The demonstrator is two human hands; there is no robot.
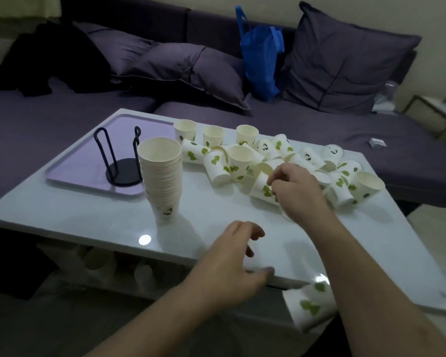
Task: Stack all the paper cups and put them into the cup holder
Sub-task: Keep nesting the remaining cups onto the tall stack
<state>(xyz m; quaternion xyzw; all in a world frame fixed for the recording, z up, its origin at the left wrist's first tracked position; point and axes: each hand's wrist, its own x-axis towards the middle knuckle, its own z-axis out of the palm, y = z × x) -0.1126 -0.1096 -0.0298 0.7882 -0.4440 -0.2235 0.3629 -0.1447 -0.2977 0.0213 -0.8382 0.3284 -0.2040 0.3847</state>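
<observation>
I am mid-collection: my right hand (295,188) pinches a tipped cup (263,188) from the loose cups (345,173) at right, left hand (232,264) released, next nesting it onto the stack (162,176) beside the empty cup holder (121,161).

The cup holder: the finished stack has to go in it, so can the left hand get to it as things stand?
Probably yes. The left hand is empty and the cup holder stands open-topped on the tray; only the stack of cups stands partly between.
</observation>
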